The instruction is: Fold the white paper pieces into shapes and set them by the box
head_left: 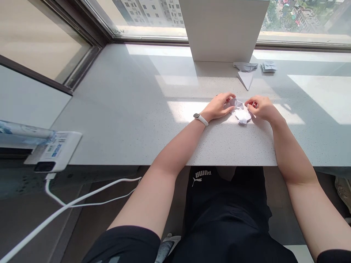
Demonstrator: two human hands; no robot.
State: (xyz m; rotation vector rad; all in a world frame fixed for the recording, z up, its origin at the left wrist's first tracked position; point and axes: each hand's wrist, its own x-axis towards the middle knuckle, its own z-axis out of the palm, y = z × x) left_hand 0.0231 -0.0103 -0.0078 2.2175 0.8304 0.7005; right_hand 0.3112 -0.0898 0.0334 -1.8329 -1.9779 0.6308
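Small folded white paper pieces lie in a sunlit patch near the counter's front. My left hand [220,106], with a white band on its wrist, has its thumb and fingers closed on a folded paper piece [239,105]. Just below, another folded paper piece [243,117] rests on the counter. On the right side of these, my right hand [262,107] is pinched together with its fingertips close to the paper. A small red spot shows between its fingers, and what it holds there is too small to make out.
Farther back on the white speckled counter [123,109] are a pointed folded paper [246,78], a flat folded one [245,67] and a small paper stack [269,67]. A grey panel [223,33] stands against the window. At left sits a white power bank [59,151] with a cable [95,193].
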